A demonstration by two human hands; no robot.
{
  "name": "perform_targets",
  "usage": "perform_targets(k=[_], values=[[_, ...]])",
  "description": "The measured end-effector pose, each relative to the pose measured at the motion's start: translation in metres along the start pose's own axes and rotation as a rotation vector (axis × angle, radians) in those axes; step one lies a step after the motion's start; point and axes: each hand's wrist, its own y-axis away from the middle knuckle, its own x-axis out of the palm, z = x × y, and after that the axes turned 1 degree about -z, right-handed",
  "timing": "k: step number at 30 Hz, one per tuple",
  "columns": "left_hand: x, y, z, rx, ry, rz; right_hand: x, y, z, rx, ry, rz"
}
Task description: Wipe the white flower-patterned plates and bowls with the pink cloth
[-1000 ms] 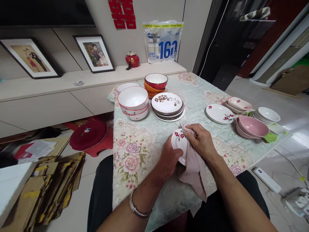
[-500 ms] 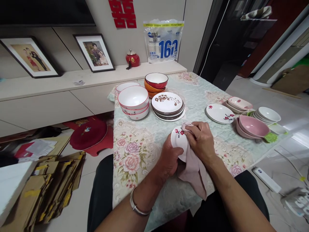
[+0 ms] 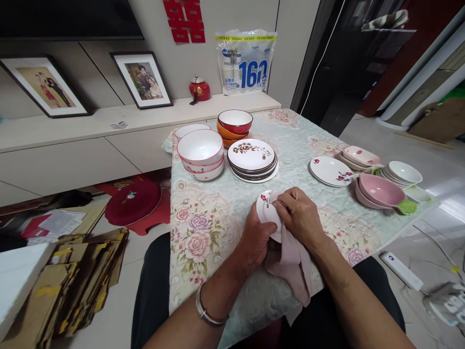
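Note:
My left hand [image 3: 256, 232] grips a small white plate [image 3: 267, 213] with red flowers by its left edge, thumb across the face. The plate is held tilted above the near part of the table. My right hand [image 3: 300, 213] is closed on a pinkish cloth [image 3: 292, 257] and presses it against the plate's upper right, covering part of the flowers. The rest of the cloth hangs down below the plate. Beyond my hands stands a stack of plates [image 3: 251, 154] with brown flowers. To its left are stacked white bowls [image 3: 201, 145] with red rims.
The table wears a floral cloth [image 3: 225, 223]. Red and orange bowls [image 3: 235, 121] stand at its back. On the right are flowered plates [image 3: 327, 169], pink bowls [image 3: 381, 189] and small white bowls [image 3: 403, 172]. A red stool [image 3: 134, 203] and flattened cardboard [image 3: 80, 281] lie left.
My right hand has shifted slightly left and down with the cloth, which now covers more of the flowers. The left hand's hold on the plate is nearly the same.

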Motion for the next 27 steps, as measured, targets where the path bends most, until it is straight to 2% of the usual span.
perform_targets(k=[5,8,11,13,16,20,23,27], values=[[-0.002,0.001,0.0,0.003,0.005,0.051,-0.006,-0.003,0.002,-0.15,-0.368,0.192],[-0.001,0.001,0.0,0.0,0.011,0.05,-0.01,-0.003,-0.004,-0.089,-0.265,0.189],[0.0,0.0,0.001,0.0,0.001,0.025,-0.007,-0.001,-0.008,0.028,-0.05,0.075],[0.0,0.0,0.002,0.006,-0.01,0.018,-0.003,0.0,-0.005,0.035,-0.026,0.025],[-0.001,0.0,0.001,0.011,-0.025,0.033,0.0,-0.001,0.004,-0.043,-0.183,0.063],[-0.002,0.0,0.0,0.022,-0.031,0.053,-0.012,-0.004,0.005,-0.145,-0.398,0.226],[-0.002,0.0,0.0,0.003,-0.03,0.04,-0.021,-0.005,-0.004,-0.075,-0.348,0.312],[-0.001,0.001,0.0,-0.016,-0.011,0.014,-0.015,-0.002,-0.01,0.087,-0.14,0.191]])
